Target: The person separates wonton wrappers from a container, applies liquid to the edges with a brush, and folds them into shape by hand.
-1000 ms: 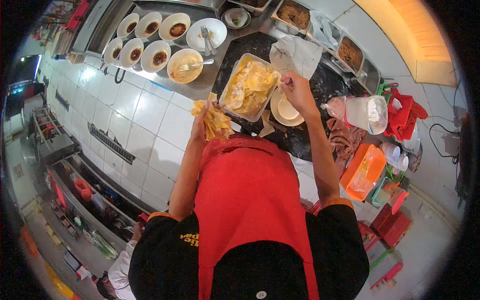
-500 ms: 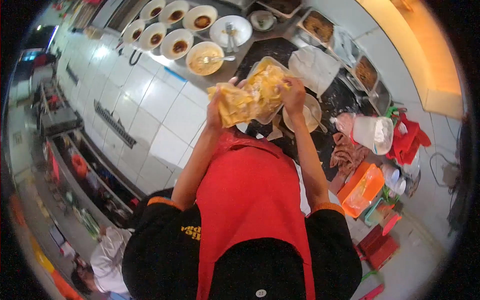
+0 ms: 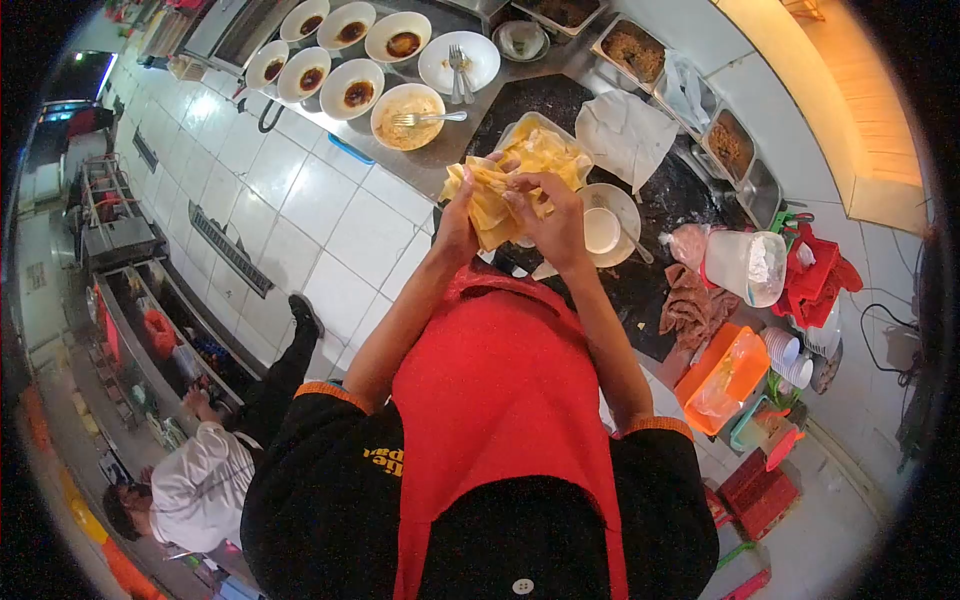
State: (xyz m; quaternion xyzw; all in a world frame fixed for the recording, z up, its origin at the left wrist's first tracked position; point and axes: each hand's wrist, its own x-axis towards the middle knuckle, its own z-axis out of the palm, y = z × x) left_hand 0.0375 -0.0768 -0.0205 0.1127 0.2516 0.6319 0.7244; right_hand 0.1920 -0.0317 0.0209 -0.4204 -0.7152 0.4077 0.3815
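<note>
My left hand (image 3: 458,228) is closed around a bunch of thin yellow dough wrappers (image 3: 486,212), held up in front of the red apron. My right hand (image 3: 556,218) is bent over their right side, its fingertips pinching at the sheets. Just beyond my hands, a clear plastic container (image 3: 512,128) holds more crumpled yellow wrappers (image 3: 556,158), partly hidden by my right hand. Right of that hand is a pale bowl (image 3: 627,207) with a small white cup (image 3: 601,231) in it and a spoon (image 3: 637,246) at its edge.
Several white bowls (image 3: 403,44) with dark sauce stand on the steel counter, near a bowl with a fork (image 3: 408,138). Metal food trays (image 3: 733,150) line the back right. An orange basket (image 3: 722,378) lies right. Behind at left, a person in a white shirt (image 3: 205,485) bends over.
My right hand has left the container's right edge and moved left onto the wrappers in my left hand. The person behind has shifted, and a leg now shows.
</note>
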